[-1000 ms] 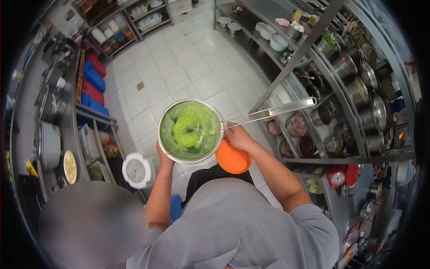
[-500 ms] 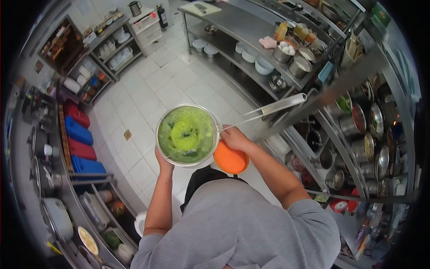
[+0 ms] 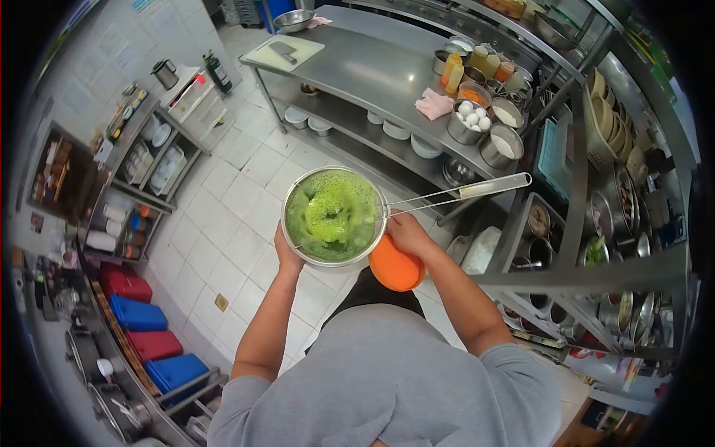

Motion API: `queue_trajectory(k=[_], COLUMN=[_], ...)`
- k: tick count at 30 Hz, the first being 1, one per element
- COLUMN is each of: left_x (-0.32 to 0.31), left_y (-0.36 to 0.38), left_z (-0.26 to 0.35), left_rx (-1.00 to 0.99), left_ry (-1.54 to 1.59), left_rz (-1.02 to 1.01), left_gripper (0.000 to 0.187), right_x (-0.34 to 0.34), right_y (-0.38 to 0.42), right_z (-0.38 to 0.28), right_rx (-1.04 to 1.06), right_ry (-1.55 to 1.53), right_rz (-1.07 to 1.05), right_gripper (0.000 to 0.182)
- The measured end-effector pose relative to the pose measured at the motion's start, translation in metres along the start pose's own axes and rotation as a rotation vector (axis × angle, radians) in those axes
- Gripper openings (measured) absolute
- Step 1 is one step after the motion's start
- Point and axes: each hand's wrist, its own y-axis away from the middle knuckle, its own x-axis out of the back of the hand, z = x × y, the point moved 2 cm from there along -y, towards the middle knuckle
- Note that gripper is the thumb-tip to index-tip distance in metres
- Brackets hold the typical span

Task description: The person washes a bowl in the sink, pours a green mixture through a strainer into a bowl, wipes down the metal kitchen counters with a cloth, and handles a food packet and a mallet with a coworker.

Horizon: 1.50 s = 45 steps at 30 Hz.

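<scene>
A round metal bowl of foamy green liquid is carried level in front of my body. Its rim bears a strainer whose long handle points to the right. My left hand is closed against the bowl's left side, its fingertips hidden beneath. On the right side my right hand grips the bowl's edge near the base of the strainer handle. An orange round piece hangs just below my right hand, which seems to hold it too.
Ahead stands a steel table with a cutting board and knife, a pink cloth, a pot of eggs and sauce bottles. A metal rack is close on my right. Red and blue bins line the left.
The steel table and its pots now appear nearer and larger, and the view has turned somewhat. Both hands still hold the bowl, which sits slightly farther right in view.
</scene>
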Motion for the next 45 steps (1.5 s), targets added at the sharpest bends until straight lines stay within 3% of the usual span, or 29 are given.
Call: queue_trajectory(k=[7, 16, 21, 24, 27, 30, 33, 35, 41, 45], left_x=[-0.099, -0.227, -0.304, -0.360, -0.402, -0.447, -0.483, -0.508, -0.554, -0.577], left_y=[-0.156, -0.345, -0.449, -0.507, -0.548, -0.593, -0.630, -0.645, -0.672, -0.679], left_z=[-0.016, -0.036, -0.080, -0.078, -0.067, -0.067, -0.094, -0.091, -0.091, -0.080], left_rx=[-0.031, -0.223, -0.175, -0.251, -0.265, -0.453, -0.375, -0.282, -0.254, -0.394], left_ry=[0.137, -0.063, -0.009, -0.053, -0.156, -0.215, -0.255, -0.133, -0.147, -0.169], left_rz=[-0.080, -0.233, -0.417, -0.496, -0.590, -0.699, -0.880, -0.916, -1.009, -1.097], left_gripper=[0.038, 0.046, 0.039, 0.032, 0.031, 0.031, 0.031, 0.032, 0.041, 0.047], right_x=[0.074, 0.150, 0.186, 0.197, 0.204, 0.213, 0.213, 0.217, 0.222, 0.229], right_y=[-0.132, -0.287, -0.342, -0.376, -0.401, -0.420, -0.437, -0.446, -0.467, -0.475], right_z=[0.013, 0.086, 0.111, 0.149, 0.171, 0.169, 0.169, 0.163, 0.169, 0.174], right_rx=[-0.062, -0.197, -0.314, -0.270, -0.325, -0.485, -0.587, -0.629, -0.752, -0.774], right_ry=[0.000, 0.044, 0.034, -0.002, -0.047, -0.043, -0.038, -0.039, -0.040, -0.037], right_rz=[0.098, 0.255, 0.358, 0.513, 0.604, 0.658, 0.693, 0.738, 0.801, 0.871], right_gripper=[0.031, 0.037, 0.038, 0.038, 0.039, 0.040, 0.040, 0.038, 0.039, 0.039])
